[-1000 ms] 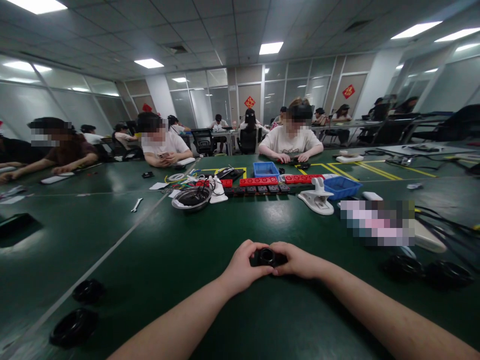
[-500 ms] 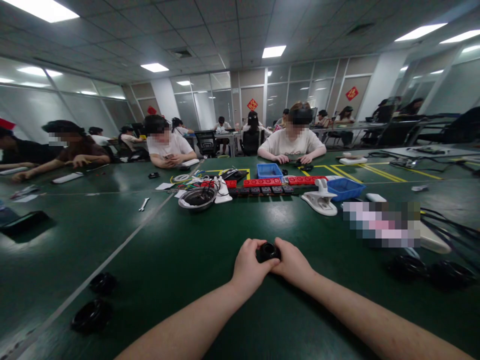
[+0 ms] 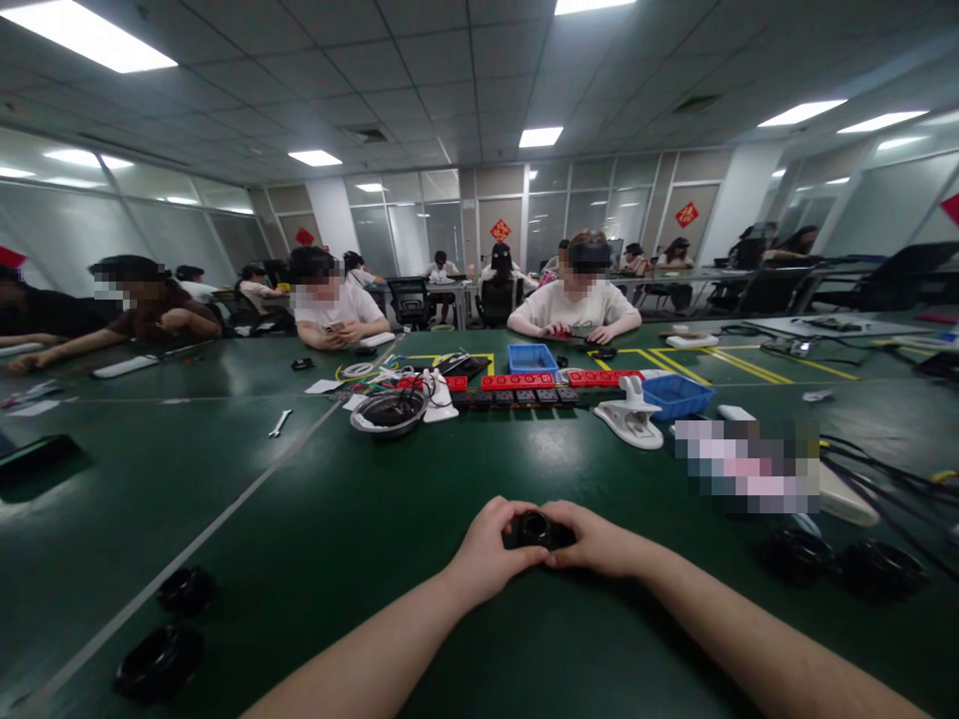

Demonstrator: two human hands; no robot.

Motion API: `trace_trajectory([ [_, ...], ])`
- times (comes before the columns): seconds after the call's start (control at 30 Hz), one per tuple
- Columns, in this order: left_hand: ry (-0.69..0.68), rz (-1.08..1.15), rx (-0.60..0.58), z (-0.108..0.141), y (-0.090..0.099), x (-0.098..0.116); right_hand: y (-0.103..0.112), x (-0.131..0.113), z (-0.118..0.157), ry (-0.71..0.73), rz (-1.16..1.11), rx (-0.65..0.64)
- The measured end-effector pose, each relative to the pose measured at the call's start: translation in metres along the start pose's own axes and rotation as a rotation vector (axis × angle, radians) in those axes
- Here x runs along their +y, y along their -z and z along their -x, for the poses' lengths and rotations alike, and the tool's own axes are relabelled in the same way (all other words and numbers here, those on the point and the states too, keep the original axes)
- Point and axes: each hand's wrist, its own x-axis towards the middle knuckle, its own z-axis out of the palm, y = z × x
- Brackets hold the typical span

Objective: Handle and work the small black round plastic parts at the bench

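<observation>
Low over the green table (image 3: 360, 559), my left hand (image 3: 490, 551) and my right hand (image 3: 603, 544) are wrapped round a small black part with a round opening (image 3: 535, 523). The opening faces up towards me. My fingers curl behind the part on both sides, and the thumbs meet at its front edge. Its underside and most of its flanks are hidden by the hands. To the left lie a black ring-shaped part (image 3: 186, 590) and a larger black ring-shaped part (image 3: 159, 662). Two more dark rings (image 3: 800, 554) sit at the right.
Ahead are a metal bowl (image 3: 388, 411) with cables, red socket strips (image 3: 516, 381), a blue bin (image 3: 678, 397) and a white clamp stand (image 3: 631, 414). A wrench (image 3: 280, 423) lies left. Black cables (image 3: 876, 469) run along the right. Several people sit across the table.
My view has tilted up a little. My hands have shifted slightly, with the right hand further to the side, and more of the black part shows between them. Both still hold it.
</observation>
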Motion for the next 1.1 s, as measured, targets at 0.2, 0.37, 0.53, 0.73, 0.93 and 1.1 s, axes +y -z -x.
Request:
trace_trajectory([
  [0.2, 0.015, 0.011, -0.017, -0.001, -0.001, -0.001, 0.0, 0.0, -0.004, -0.013, 0.011, 0.004],
  [0.37, 0.001, 0.01, -0.009, -0.002, -0.001, -0.002, -0.001, 0.002, -0.004, -0.031, -0.033, -0.004],
  [0.53, -0.004, -0.003, -0.005, -0.003, -0.002, -0.004, -0.002, 0.004, -0.005, -0.037, -0.038, -0.001],
  [0.73, -0.006, 0.005, 0.015, -0.002, -0.004, -0.005, -0.003, 0.007, -0.005, -0.078, -0.098, 0.013],
  [0.93, 0.034, -0.017, 0.071, 0.0, -0.007, -0.002, -0.014, 0.009, -0.006, -0.179, -0.04, 0.119],
  [1.1, 0.066, -0.039, 0.192, 0.001, -0.012, -0.002, -0.033, 0.005, -0.012, -0.294, 0.256, 0.351],
])
